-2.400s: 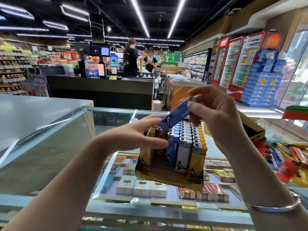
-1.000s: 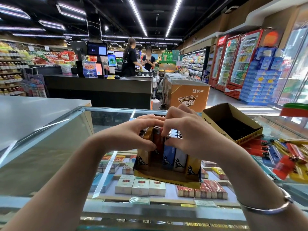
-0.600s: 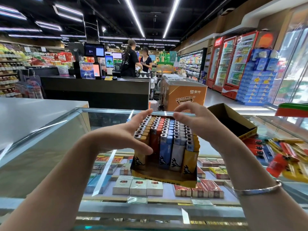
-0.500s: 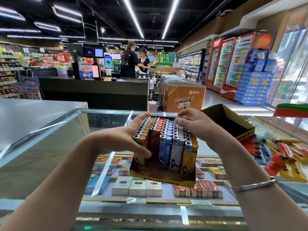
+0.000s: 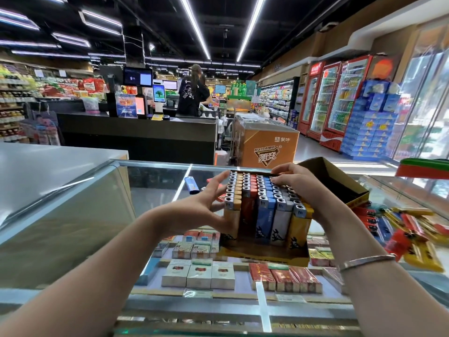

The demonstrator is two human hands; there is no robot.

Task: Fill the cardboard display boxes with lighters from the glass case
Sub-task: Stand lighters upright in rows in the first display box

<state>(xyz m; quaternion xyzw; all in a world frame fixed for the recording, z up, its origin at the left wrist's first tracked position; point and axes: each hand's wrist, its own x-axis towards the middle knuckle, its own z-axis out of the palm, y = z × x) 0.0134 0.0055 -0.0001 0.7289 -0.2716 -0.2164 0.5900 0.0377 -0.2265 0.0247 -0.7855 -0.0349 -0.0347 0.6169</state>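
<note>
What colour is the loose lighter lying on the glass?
Blue, seen in the head view: loose lighter.
</note>
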